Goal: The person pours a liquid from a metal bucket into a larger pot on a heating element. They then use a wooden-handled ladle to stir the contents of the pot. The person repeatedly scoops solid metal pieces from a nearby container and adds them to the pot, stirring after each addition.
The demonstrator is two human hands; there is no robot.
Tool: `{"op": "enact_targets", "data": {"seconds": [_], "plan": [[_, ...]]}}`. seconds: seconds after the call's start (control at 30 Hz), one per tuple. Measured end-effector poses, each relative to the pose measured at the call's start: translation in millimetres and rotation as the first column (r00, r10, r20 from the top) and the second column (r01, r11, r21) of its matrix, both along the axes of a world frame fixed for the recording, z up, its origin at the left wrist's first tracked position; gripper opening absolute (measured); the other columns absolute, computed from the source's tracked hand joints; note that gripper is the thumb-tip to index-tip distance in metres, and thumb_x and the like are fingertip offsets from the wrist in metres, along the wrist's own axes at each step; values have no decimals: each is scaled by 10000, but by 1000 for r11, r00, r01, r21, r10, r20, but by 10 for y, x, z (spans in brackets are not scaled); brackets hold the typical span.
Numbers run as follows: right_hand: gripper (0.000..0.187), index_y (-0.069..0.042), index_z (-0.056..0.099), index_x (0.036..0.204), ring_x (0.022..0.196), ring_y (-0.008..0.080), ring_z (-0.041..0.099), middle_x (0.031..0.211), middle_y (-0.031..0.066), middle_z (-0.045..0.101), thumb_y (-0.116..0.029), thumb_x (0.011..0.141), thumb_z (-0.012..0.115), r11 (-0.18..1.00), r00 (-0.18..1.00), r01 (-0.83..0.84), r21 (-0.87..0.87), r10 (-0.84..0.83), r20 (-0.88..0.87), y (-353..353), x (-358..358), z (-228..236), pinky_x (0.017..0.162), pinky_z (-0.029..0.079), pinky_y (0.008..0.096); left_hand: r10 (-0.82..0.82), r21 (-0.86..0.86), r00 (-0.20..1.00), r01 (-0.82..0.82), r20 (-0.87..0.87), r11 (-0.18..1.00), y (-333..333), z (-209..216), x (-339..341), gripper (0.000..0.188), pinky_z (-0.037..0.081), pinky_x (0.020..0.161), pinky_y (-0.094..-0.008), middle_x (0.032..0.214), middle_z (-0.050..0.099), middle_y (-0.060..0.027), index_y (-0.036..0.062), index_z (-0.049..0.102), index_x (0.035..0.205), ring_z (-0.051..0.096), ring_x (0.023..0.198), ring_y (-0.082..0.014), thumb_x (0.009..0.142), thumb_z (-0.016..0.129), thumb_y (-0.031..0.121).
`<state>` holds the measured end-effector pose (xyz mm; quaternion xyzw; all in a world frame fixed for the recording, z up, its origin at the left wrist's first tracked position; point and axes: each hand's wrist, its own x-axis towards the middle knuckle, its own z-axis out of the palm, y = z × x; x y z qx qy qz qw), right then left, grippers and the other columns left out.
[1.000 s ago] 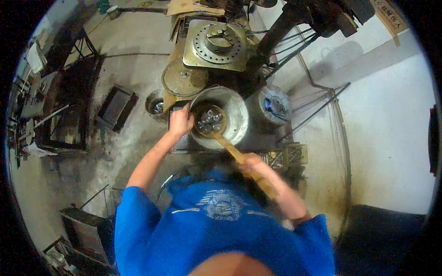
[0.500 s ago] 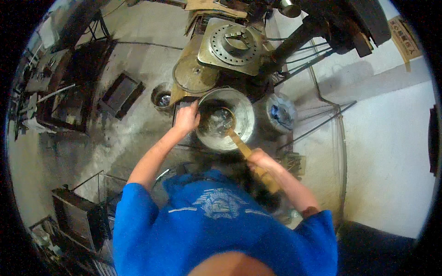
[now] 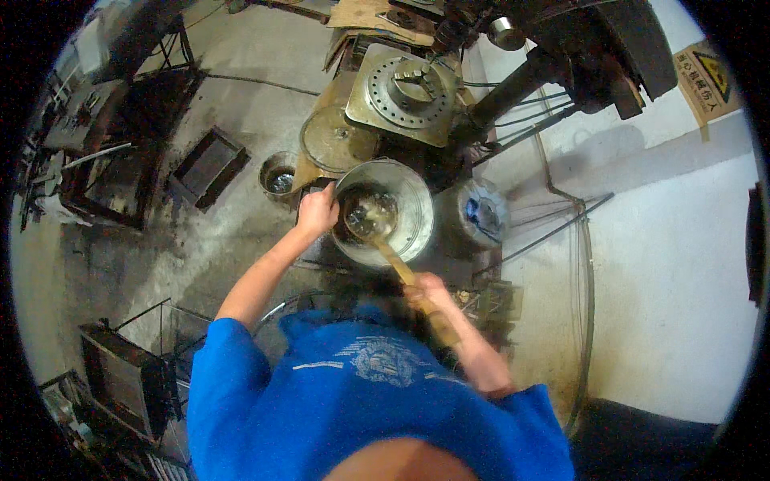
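Observation:
A round light metal bucket point(image 3: 415, 210) stands in front of me, with dark liquid and small pale bits or bubbles at its bottom. My left hand point(image 3: 318, 212) is closed at the bucket's left rim; whether it grips the rim itself or a handle there is hard to see. In my right hand point(image 3: 427, 290) is a flat wooden stick point(image 3: 395, 260), slanting down into the bucket. Its far end meets the contents, and its near end sticks out behind my fist toward my shirt.
Beyond the bucket are a round metal plate point(image 3: 337, 143) and a drilled disc with a chuck point(image 3: 385, 106). A dark machine arm point(image 3: 513, 88) rises at right. Beside the bucket stands a container with something blue point(image 3: 481, 210). A small pot point(image 3: 278, 192) and a dark tray point(image 3: 188, 180) lie left.
My right hand and the stick have swung to the left, and the stick's end has moved lower left inside the bucket. The left hand keeps its place at the rim.

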<state>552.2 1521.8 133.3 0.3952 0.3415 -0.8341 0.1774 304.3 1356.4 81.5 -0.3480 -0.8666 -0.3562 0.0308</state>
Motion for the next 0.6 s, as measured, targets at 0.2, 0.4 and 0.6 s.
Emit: {"op": "enact_targets", "data": {"seconds": [0.2, 0.4, 0.6], "plan": [[251, 20, 483, 857, 380, 123, 320, 526, 26, 378, -36, 620, 424, 951, 1000, 7, 310, -14, 19, -132, 132, 336, 359, 284, 269, 12, -13, 999, -11, 47, 1000, -34, -59, -28, 340, 446, 582, -466, 648, 555, -225, -15, 502, 986, 556, 624, -372, 667, 527, 97], [169, -16, 467, 840, 410, 81, 321, 535, -5, 356, -64, 686, 417, 954, 980, -154, 258, 113, 166, -91, -37, 415, 378, 287, 246, -38, -32, 998, 39, 51, 999, 44, 17, 60, 373, 453, 581, -452, 663, 560, -219, -18, 500, 1016, 557, 632, -370, 669, 546, 111], [206, -9, 421, 904, 430, 48, 335, 544, -56, 312, -126, 747, 357, 959, 989, -110, -260, 132, 69, 58, 8, 384, 384, 328, 221, -7, 23, 999, 6, 41, 1000, -22, -43, 21, 379, 450, 580, -452, 665, 564, -206, 13, 500, 1035, 558, 628, -365, 673, 546, 115]]}}
